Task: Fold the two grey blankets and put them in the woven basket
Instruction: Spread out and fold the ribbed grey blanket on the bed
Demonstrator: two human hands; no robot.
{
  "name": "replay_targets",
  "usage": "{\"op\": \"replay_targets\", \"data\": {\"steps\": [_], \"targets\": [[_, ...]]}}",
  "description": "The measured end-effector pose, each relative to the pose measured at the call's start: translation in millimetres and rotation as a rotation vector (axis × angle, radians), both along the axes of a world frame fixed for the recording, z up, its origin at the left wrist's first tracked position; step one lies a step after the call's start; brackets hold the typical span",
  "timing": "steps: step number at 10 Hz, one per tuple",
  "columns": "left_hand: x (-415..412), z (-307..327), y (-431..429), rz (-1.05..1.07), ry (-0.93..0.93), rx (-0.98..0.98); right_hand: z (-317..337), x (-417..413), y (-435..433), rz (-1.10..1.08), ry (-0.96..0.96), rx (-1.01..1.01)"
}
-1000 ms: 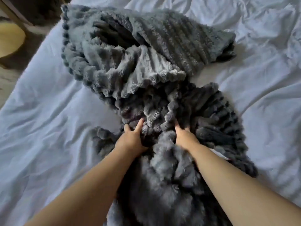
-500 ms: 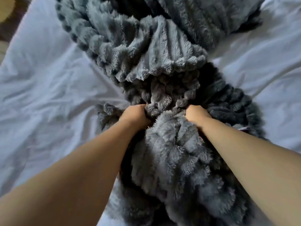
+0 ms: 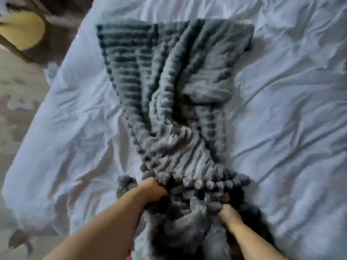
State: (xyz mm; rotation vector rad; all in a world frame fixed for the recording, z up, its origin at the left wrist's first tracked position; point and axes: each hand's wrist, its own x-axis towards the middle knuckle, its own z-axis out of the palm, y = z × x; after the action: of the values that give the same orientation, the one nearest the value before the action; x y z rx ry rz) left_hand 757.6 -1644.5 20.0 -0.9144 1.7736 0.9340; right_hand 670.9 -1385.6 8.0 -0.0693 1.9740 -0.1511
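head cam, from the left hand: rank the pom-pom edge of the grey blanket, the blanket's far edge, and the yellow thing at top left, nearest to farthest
1. Pom-pom edge: right beside the left hand, just to its right; the hand's grip is on the grey blanket here.
2. Blanket's far edge: straight ahead, up the white bedding.
3. Yellow thing: off the bed, far upper left, blurred.

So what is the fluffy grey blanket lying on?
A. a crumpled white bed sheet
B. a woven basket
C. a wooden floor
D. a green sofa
A: the fluffy grey ribbed blanket with its bobble edge lies spread out on the crumpled white bed sheet, which shows on both sides of it, while the left hand and right hand grip its near end.
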Motion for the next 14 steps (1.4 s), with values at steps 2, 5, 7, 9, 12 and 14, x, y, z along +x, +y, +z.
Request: {"op": "replay_targets", "data": {"steps": [2, 5, 7, 9, 12, 14], "targets": [[-253, 387, -125, 0.565, 1.139, -0.352, 403, -266, -110, -0.610, 0.837, -0.616], [-220, 723, -158, 0.623, 2.004, -0.598, 752, -259, -37, -0.469, 1.943, -0.675], [-212, 687, -159, 0.659, 1.984, -0.649, 705, -246, -7, -0.558, 1.952, -0.675], [-208, 639, -157, 0.649, 1.849, -0.739, 655, -250, 4, -0.459, 1.909, -0.641], [-189, 495, -144, 0.596, 1.560, -0.670, 488, -236, -9, -0.085, 1.412, -0.528], [-130, 292, -111, 0.357, 1.016, -0.518, 292, -170, -11, 0.045, 0.863, -0.313]]}}
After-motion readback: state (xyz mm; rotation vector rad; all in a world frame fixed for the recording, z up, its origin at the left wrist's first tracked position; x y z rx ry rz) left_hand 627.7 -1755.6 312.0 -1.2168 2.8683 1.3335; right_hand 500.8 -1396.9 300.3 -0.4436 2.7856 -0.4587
